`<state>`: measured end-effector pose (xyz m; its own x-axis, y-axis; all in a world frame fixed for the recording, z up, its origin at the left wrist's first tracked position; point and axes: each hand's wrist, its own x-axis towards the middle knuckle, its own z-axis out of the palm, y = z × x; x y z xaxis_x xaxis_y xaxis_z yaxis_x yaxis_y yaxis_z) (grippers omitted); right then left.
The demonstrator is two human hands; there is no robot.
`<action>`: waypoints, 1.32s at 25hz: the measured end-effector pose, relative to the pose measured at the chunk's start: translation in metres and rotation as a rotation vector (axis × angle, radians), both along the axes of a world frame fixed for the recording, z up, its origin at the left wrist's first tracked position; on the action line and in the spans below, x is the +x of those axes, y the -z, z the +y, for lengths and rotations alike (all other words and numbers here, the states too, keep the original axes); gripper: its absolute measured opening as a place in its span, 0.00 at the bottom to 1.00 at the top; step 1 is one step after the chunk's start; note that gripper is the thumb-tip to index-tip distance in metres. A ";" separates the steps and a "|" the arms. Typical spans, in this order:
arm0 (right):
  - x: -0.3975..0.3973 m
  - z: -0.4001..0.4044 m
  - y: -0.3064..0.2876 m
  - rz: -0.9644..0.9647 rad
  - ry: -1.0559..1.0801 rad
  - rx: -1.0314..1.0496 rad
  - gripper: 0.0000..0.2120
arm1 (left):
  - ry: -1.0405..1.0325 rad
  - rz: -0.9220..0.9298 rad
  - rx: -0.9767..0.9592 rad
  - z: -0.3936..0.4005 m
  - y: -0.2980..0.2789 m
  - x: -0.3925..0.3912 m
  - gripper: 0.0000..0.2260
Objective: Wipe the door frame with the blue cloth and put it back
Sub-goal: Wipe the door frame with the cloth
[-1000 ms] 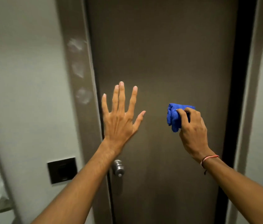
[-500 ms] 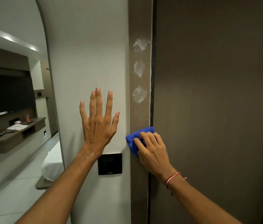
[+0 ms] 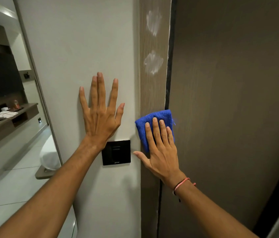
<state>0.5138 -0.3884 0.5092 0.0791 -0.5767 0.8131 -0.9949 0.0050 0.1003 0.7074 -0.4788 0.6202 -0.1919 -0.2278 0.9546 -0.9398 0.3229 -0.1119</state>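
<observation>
The brown door frame (image 3: pixel 150 93) runs upright between the white wall and the dark door. Two white smudges (image 3: pixel 153 63) show on it above the cloth. My right hand (image 3: pixel 161 150) lies flat on the folded blue cloth (image 3: pixel 154 117), pressing it against the frame at about switch height. My left hand (image 3: pixel 101 114) rests flat on the white wall to the left of the frame, fingers spread, holding nothing.
A black switch plate (image 3: pixel 116 152) sits on the wall just below my left hand. The closed brown door (image 3: pixel 229 100) fills the right side. At the left a mirror (image 3: pixel 6 100) reflects a room with a desk shelf.
My right hand has flattened onto the cloth and moved up the frame; the lowest smudge is now covered by the cloth or gone. My left hand has come to rest on the wall.
</observation>
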 end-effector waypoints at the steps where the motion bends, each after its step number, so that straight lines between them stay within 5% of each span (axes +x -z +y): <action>1: -0.001 -0.001 0.000 0.004 0.007 0.002 0.46 | -0.006 -0.003 0.007 -0.002 0.001 0.000 0.30; 7: 0.009 -0.011 -0.054 -0.045 -0.009 -0.095 0.48 | -0.016 0.022 -0.066 -0.005 -0.038 -0.004 0.31; 19: 0.020 -0.014 -0.366 -0.036 0.068 -0.392 0.37 | -0.042 0.081 -0.229 -0.016 -0.256 -0.011 0.31; 22: 0.012 -0.014 -0.381 0.082 0.138 -0.426 0.27 | -0.055 0.073 -0.249 -0.015 -0.282 -0.017 0.31; 26: 0.002 -0.029 -0.371 0.089 0.039 -0.373 0.28 | -0.060 0.036 -0.263 -0.019 -0.281 -0.027 0.31; 33: 0.007 -0.036 -0.521 0.007 -0.005 -0.382 0.29 | -0.028 0.062 -0.212 -0.019 -0.345 -0.018 0.31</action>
<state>0.5206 -0.4246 1.0298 0.0870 -0.2321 0.9688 -0.9944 0.0387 0.0986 0.6890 -0.4977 0.9653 -0.1277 -0.0253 0.9915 -0.9552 0.2722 -0.1161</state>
